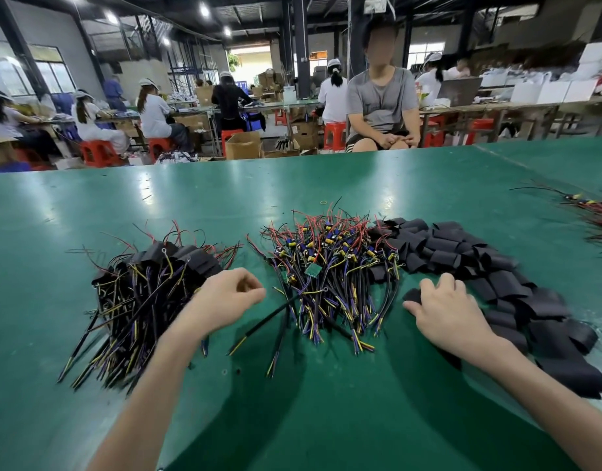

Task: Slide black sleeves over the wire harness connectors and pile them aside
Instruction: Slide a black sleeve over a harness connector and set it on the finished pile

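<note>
The bare harnesses [326, 266] lie mid-tabletop between my hands, wire tails toward the near edge, connectors away. My left hand [224, 297], loosely curled and empty, is just beside them. My right hand [442, 307] pinches a black sleeve [413, 295] by the sleeve heap [490, 266]. The finished pile [149, 283] lies left. No writing is legible.

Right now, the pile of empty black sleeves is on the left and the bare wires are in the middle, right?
Not quite. In the head view the empty black sleeves are piled on the right, by the right hand. The bare wires are in the middle.
</note>
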### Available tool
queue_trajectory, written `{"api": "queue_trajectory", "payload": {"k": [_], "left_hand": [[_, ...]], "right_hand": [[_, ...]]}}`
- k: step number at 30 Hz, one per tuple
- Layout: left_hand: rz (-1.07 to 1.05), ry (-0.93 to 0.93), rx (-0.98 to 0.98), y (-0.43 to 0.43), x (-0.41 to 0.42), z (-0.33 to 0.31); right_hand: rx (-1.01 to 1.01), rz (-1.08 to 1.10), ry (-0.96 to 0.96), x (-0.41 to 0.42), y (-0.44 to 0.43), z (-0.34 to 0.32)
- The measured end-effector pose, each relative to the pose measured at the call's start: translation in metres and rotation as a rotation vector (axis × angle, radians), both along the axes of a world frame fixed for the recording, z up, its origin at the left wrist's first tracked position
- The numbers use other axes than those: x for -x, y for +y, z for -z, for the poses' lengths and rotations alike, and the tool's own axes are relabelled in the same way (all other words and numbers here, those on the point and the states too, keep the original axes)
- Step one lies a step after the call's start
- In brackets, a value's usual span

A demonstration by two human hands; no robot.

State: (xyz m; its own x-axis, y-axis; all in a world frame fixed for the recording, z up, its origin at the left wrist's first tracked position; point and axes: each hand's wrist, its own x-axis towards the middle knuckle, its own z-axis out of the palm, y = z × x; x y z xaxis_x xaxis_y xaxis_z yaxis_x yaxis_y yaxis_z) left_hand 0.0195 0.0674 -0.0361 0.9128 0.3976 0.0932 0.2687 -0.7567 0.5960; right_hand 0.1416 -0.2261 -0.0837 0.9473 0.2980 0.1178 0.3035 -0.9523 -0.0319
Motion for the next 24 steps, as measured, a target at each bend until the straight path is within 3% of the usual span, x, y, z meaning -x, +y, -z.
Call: {"api": "queue_trajectory", "payload": {"k": [8, 15, 19, 24], "left_hand": [[0.078, -0.204, -0.123, -0.041, -0.023, 0.031], [0.001, -0.462, 0.170, -0.035, -0.009, 0.010], [-0.014, -0.375, 0.379, -0.032, -0.006, 0.013], [-0.053, 0.149, 0.388, -0.026, -0.005, 0.021]], "right_hand": [[-0.010, -0.014, -0.017, 0.002, 0.000, -0.001], [-0.041, -0.041, -0.041, 0.000, 0.000, 0.001], [-0.031, -0.045, -0.066, 0.001, -0.001, 0.002], [-0.063, -0.087, -0.083, 0.001, 0.000, 0.001]]}}
